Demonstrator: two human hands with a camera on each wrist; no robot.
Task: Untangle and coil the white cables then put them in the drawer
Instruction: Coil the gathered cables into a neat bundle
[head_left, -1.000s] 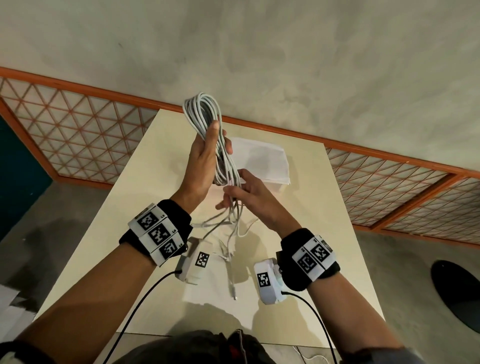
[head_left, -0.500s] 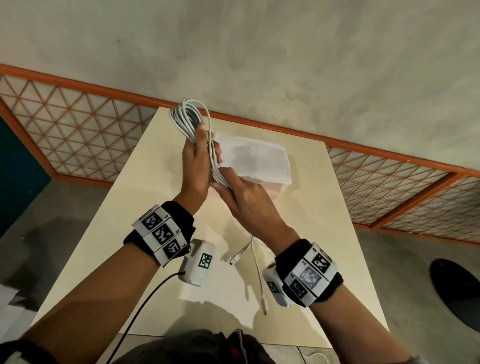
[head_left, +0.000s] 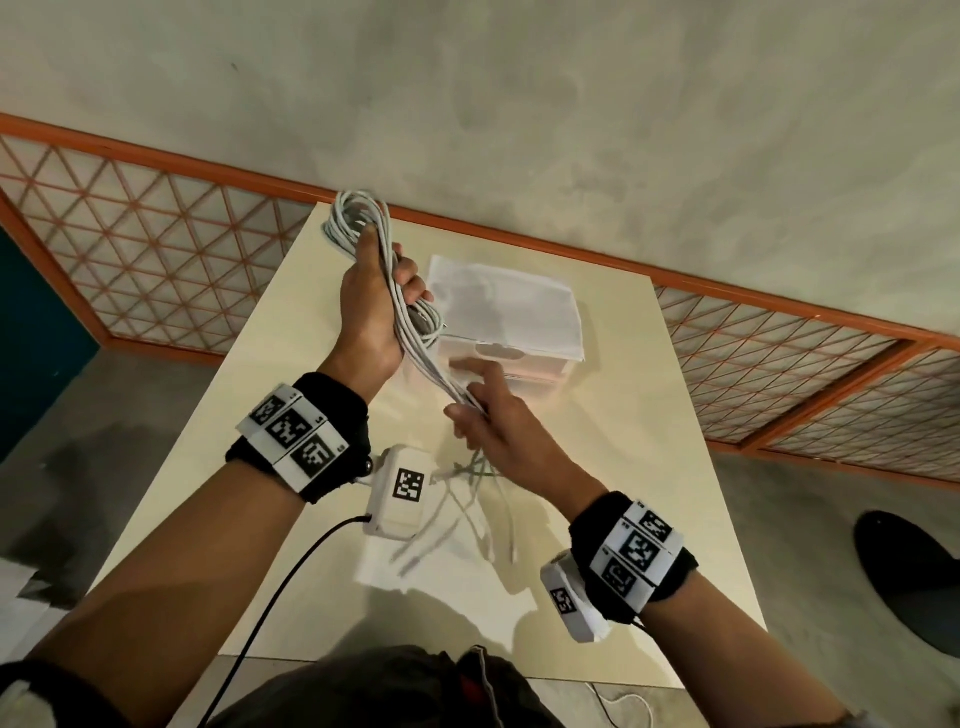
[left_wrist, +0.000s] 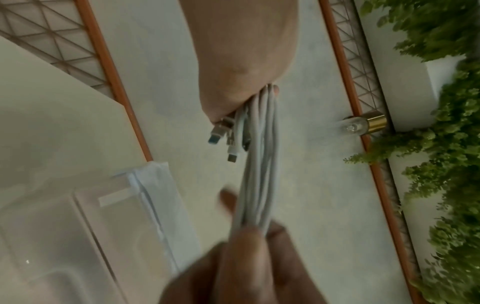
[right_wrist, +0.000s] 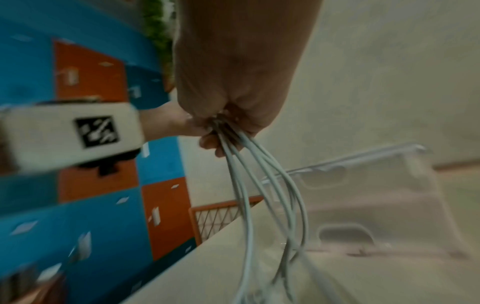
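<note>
A bundle of white cables (head_left: 415, 322) stretches between my two hands above the table. My left hand (head_left: 376, 306) grips its upper part, with the loops (head_left: 356, 215) sticking out beyond the fingers. My right hand (head_left: 485, 423) holds the strands lower down, closer to me. Loose cable ends (head_left: 475, 480) dangle below it. In the left wrist view, several plugs (left_wrist: 224, 133) poke out beside the cables (left_wrist: 259, 164). The right wrist view shows the strands (right_wrist: 246, 185) fanning out of my fist. The clear plastic drawer unit (head_left: 511, 322) stands just behind my hands.
The cream table (head_left: 634, 426) has a white sheet (head_left: 410, 569) lying near its front edge. An orange lattice railing (head_left: 779, 364) runs behind and beside the table. A dark round object (head_left: 914, 577) sits on the floor to the right.
My right hand has slid down the bundle, away from the left hand and toward me, pulling the strands straight. The left hand tipped the loops further left.
</note>
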